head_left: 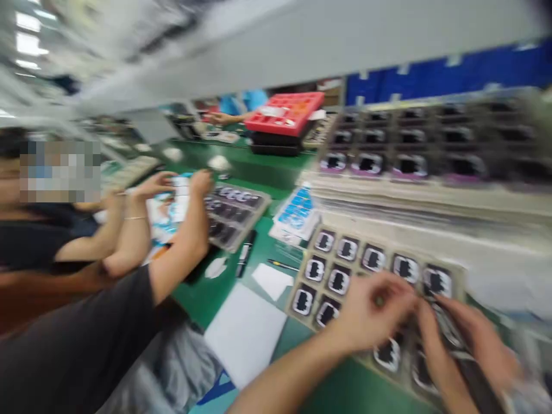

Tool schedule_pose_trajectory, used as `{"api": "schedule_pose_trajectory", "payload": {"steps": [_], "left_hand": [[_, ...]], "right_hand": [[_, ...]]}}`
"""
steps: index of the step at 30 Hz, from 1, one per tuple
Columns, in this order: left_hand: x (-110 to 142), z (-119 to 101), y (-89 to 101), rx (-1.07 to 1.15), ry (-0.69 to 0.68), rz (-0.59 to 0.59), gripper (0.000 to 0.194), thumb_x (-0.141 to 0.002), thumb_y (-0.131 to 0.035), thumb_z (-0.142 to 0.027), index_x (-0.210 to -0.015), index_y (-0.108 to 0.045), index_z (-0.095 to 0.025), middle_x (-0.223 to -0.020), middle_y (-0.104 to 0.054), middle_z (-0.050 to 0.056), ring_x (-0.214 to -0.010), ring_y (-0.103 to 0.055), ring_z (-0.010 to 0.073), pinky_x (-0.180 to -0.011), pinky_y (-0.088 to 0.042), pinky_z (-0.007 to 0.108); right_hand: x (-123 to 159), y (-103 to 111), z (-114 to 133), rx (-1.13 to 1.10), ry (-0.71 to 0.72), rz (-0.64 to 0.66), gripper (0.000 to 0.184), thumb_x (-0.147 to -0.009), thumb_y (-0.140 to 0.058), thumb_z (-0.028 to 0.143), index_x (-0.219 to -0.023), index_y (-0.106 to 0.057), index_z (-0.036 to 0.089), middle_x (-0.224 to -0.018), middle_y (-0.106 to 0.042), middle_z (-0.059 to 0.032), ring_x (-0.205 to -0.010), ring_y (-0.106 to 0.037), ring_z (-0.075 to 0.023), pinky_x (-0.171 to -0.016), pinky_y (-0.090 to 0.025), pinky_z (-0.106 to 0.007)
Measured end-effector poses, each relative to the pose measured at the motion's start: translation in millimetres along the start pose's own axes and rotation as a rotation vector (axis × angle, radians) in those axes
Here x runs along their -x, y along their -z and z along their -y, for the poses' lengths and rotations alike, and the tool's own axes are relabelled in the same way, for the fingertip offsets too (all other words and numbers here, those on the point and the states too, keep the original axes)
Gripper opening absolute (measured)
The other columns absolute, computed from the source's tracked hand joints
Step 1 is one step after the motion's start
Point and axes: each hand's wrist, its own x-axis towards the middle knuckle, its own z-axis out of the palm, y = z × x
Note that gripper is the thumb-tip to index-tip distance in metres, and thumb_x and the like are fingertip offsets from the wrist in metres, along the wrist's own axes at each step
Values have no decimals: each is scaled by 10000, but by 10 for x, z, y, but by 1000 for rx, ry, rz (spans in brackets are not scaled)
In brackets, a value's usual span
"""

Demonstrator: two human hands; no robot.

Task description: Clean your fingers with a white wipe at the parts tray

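Note:
My left hand [375, 310] is over the tray of parts [353, 267], its thumb and fingertips pinched together. Whatever lies between those fingertips is too blurred and small to name. Close beside it, my right hand [483, 339] is wrapped round a slim hand tool [451, 330] with a metallic front and a dark rear; its exact kind is smeared by motion. The tool's tip points at the tray's right side, near my left fingertips. Rows of small dark square parts with white outlines [338, 280] sit in the tray's pockets.
Behind stands a tall stack of similar filled trays [414, 195]. White sheets [245, 333], a pen [282, 265] and a black marker [245, 254] lie to the left. Another person's arms [185, 230] work beside a second tray [237, 213]. A red tray [282, 115] sits farther back.

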Motion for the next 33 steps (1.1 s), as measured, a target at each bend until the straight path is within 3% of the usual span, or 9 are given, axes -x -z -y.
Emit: {"api": "schedule_pose_trajectory", "payload": {"steps": [1,3,7,15,22,29,33], "left_hand": [[-1,-18,20,178,91,-23,257,-958,-709,-416,-953,-688,-160,-763,-722,42,-651,-641,124,-611,-496,225],[-43,-39,66,405,186,-46,273,-947,-739,-425,-967,-667,-163,-725,-684,12,-595,-565,93,-552,-414,199],[-92,-91,84,600,262,-63,240,-926,-746,-385,-927,-630,-175,-685,-627,-8,-565,-499,85,-520,-348,198],[-49,-100,48,648,283,-23,222,-931,-745,-363,-934,-646,-165,-704,-607,1,-589,-493,92,-530,-347,206],[-67,-90,82,650,253,16,248,-889,-824,-340,-942,-653,-168,-722,-662,-7,-589,-553,79,-520,-376,176],[9,-310,181,636,71,212,156,-968,-748,-315,-987,-651,-195,-958,-747,57,-796,-696,151,-603,-522,233],[20,-461,290,530,-23,117,180,-969,-753,-365,-982,-648,-219,-1024,-755,77,-900,-734,201,-637,-571,271]], "right_hand": [[64,57,-23,4,31,-32,316,-971,-721,608,-1065,-752,307,-930,-711,-74,-853,-714,-294,-781,-628,-475],[130,97,-27,-20,95,-76,235,-992,-739,456,-1138,-732,271,-961,-725,-58,-838,-722,-261,-809,-620,-449],[96,50,43,-28,219,-121,297,-951,-769,197,-1228,-680,255,-1007,-723,-43,-860,-711,-209,-776,-605,-356],[40,76,96,-32,254,-127,327,-959,-731,110,-1244,-731,271,-1071,-666,-61,-927,-699,-196,-817,-608,-342],[51,66,111,-29,270,-65,303,-997,-712,140,-1284,-739,233,-1097,-731,-73,-978,-728,-199,-882,-616,-350],[77,50,100,-61,276,-6,260,-1042,-637,141,-1274,-712,231,-1113,-779,-43,-959,-754,-173,-872,-626,-331],[61,90,151,-103,250,9,230,-1036,-653,191,-1258,-710,214,-1005,-753,-40,-864,-725,-169,-815,-615,-335]]}}
